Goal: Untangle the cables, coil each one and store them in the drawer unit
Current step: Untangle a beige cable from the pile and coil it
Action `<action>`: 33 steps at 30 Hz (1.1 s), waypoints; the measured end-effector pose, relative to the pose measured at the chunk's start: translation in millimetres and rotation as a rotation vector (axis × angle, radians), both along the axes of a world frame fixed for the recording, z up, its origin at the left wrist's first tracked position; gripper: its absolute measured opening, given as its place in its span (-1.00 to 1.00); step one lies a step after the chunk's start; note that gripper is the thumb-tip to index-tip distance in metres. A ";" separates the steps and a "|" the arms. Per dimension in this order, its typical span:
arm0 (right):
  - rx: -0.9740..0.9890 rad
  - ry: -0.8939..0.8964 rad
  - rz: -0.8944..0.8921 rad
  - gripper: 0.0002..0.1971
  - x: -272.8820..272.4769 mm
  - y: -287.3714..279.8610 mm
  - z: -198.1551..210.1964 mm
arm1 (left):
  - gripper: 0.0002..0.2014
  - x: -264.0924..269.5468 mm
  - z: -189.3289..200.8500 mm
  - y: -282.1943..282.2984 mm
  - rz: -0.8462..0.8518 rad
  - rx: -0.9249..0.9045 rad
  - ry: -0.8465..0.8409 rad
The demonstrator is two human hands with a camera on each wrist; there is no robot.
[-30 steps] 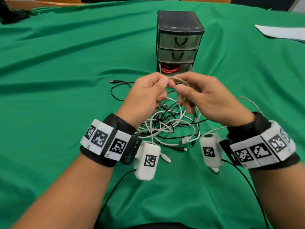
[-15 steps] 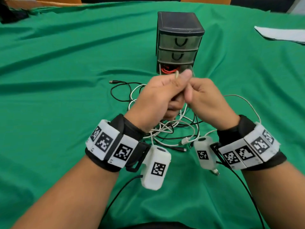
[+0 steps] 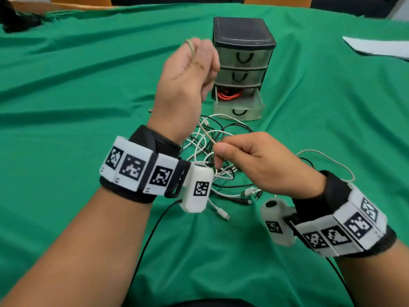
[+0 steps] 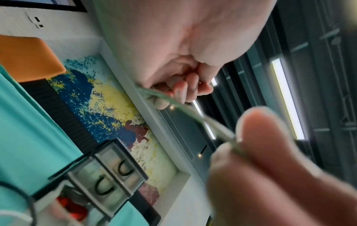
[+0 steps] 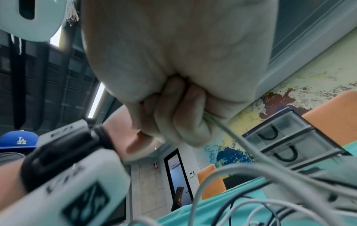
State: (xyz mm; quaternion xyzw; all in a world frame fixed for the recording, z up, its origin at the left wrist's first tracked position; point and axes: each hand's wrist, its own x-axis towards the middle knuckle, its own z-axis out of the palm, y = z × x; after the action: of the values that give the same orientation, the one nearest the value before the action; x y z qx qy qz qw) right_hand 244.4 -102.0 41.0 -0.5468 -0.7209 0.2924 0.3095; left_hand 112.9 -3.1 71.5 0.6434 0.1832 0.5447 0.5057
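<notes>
Left hand (image 3: 188, 69) raised, fingers curled gripping beige cable (image 3: 204, 132); right hand (image 3: 263, 165) pinches same cable above tangle (image 3: 221, 160).

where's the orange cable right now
In the head view the orange cable lies coiled in the open bottom drawer of the drawer unit, beyond the cable tangle and just right of the raised left hand.

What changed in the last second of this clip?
The left hand rose up and away from the right hand, drawing the white cable taut out of the tangle; both hands kept their grip. The drawer unit, bottom drawer open with the orange cable, stayed put.
</notes>
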 end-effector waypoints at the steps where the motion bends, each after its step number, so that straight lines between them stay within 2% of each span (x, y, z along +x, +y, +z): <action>1: 0.005 -0.009 0.005 -0.65 1.4 -1.1 2.9 | -0.73 0.1 -6.7 0.3 0.015 0.008 0.060; 9: -0.011 0.013 0.010 -0.70 6.7 -5.3 13.3 | -0.64 -5.2 -37.8 4.1 0.149 0.144 0.585; 14: 0.061 0.054 0.020 -0.69 11.3 -1.9 13.3 | -0.33 -5.7 -37.4 -3.8 0.123 0.144 0.748; 16: 0.109 0.083 0.016 -0.75 14.2 -1.3 14.4 | -0.28 -6.8 -36.5 -4.7 0.083 0.125 0.778; 18: 0.156 0.153 0.023 -0.90 18.3 -1.3 16.7 | -0.24 -8.6 -36.1 -5.6 0.024 0.077 0.769; 21: 0.212 0.220 -0.002 -0.88 23.0 1.8 18.3 | -0.19 -7.5 -35.6 -9.7 -0.084 -0.027 0.715; 23: 0.255 0.266 -0.053 -0.95 23.9 6.1 17.4 | -0.19 -4.8 -32.5 -15.7 -0.143 -0.066 0.680; 28: 0.341 0.331 -0.229 -0.99 23.0 12.5 13.0 | -0.30 2.6 -29.4 -27.8 -0.274 -0.105 0.540; 33: 0.273 0.289 -0.231 -0.80 20.4 18.9 2.5 | -0.39 7.5 -29.1 -36.2 -0.423 -0.269 0.284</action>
State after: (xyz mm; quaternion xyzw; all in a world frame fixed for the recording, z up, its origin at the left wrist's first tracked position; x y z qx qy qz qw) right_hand 264.8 -83.1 43.4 -0.5311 -0.6346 0.2300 0.5122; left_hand 120.5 -39.3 42.5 0.6644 0.1843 0.3024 0.6582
